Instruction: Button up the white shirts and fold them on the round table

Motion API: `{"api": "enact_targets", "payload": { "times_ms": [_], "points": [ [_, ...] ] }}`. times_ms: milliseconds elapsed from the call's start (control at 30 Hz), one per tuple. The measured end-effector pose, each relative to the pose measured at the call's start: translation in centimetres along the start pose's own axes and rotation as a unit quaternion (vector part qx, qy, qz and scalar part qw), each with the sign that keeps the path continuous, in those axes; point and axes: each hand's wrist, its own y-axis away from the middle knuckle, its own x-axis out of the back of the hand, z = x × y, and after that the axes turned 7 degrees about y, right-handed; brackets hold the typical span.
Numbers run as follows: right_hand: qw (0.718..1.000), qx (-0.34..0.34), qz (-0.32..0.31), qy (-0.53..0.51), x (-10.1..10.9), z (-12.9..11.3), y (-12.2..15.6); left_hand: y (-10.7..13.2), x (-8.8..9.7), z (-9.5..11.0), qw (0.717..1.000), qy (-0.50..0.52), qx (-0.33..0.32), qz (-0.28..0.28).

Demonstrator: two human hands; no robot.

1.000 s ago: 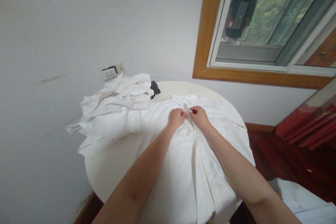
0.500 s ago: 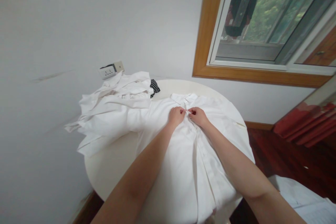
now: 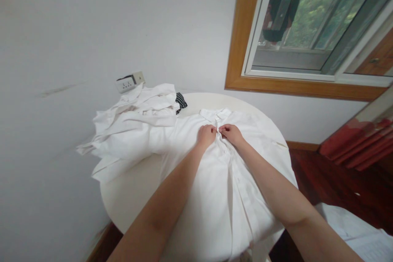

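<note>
A white button-up shirt (image 3: pixel 199 196) lies spread over a round table, its collar toward the wall and its lower part hanging at the near edge. Just below the collar, my left hand (image 3: pixel 207 135) pinches the front placket from the left. Opposite it, my right hand (image 3: pixel 231 134) grips the same placket between thumb and fingers. The fingertips of both hands nearly meet there, and they hide the button area. Farther down, the two front edges lie apart in long folds.
A heap of white clothes (image 3: pixel 135 110) sits at the table's left, with a black striped cloth (image 3: pixel 181 102) beside it. The white round table (image 3: pixel 129 188) stands near a wall with a socket (image 3: pixel 125 84). A wood-framed window (image 3: pixel 235 65) is at right; white cloth (image 3: pixel 353 229) lies lower right.
My hands stay at the placket below the collar. The right fingertips have shifted very slightly, and the cloth between the hands looks a little flatter.
</note>
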Motion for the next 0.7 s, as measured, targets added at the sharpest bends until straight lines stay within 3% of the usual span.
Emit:
{"api": "enact_targets", "payload": {
  "times_ms": [400,700],
  "points": [
    [0.99,0.008,0.041,0.134,0.0,-2.1,1.4,0.1,-0.1,0.1,1.0,0.013,0.005,0.022],
    [0.983,0.043,0.07,0.164,-0.2,-2.5,1.9,0.0,0.1,0.4,0.999,0.003,0.043,0.013]
  ]
}}
